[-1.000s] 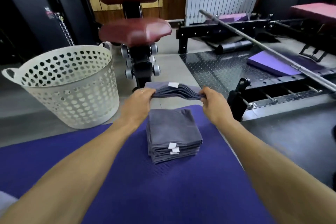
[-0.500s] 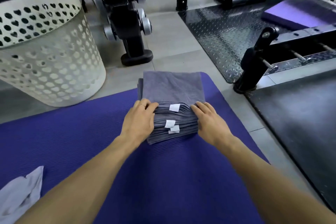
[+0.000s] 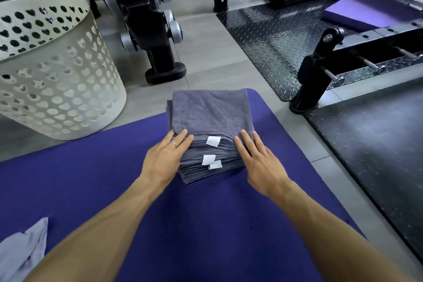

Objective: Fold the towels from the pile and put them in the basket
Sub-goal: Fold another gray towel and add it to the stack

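A stack of folded grey towels (image 3: 210,117) with white tags lies at the far end of the purple mat (image 3: 183,224). My left hand (image 3: 166,158) rests with straight fingers against the stack's near left corner. At the near right corner, my right hand (image 3: 256,158) lies flat with its fingertips on the top towel's edge. The white basket (image 3: 52,80) with heart-shaped holes stands on the floor to the left, its inside mostly hidden.
A black gym machine base (image 3: 164,71) stands just beyond the stack. Black steel plate flooring and a rack foot (image 3: 306,96) lie to the right. A pale cloth (image 3: 23,249) sits at the mat's near left corner. Grey tile floor separates mat and basket.
One second ago both hands held a bundle of folded towels above the stack. They set it down on the stack, and both hands now rest flat against its near edge.
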A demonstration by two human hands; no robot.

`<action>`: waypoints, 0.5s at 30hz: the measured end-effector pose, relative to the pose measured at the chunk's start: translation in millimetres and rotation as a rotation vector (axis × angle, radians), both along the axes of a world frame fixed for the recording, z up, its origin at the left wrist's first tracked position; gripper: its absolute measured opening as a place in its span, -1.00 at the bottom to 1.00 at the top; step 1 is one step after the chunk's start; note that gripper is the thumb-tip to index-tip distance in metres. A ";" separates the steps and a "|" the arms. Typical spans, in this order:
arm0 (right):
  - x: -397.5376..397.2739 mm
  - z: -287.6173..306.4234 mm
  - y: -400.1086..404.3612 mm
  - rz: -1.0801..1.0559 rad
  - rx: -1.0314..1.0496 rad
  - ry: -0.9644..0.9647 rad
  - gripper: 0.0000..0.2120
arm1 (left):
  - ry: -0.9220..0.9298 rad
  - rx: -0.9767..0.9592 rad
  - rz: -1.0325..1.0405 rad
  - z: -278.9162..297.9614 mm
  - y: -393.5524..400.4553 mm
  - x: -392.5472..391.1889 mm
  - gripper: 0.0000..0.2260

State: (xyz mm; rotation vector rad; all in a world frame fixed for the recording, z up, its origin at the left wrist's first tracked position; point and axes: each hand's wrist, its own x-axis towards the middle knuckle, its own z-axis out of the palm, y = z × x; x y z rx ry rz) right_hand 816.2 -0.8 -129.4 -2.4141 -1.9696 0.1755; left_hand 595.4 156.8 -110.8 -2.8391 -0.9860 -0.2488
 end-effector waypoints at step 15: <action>-2.6 8.3 0.9 -0.079 0.091 0.150 -0.29 | -0.221 0.080 -0.188 46.7 -13.6 7.4 -0.72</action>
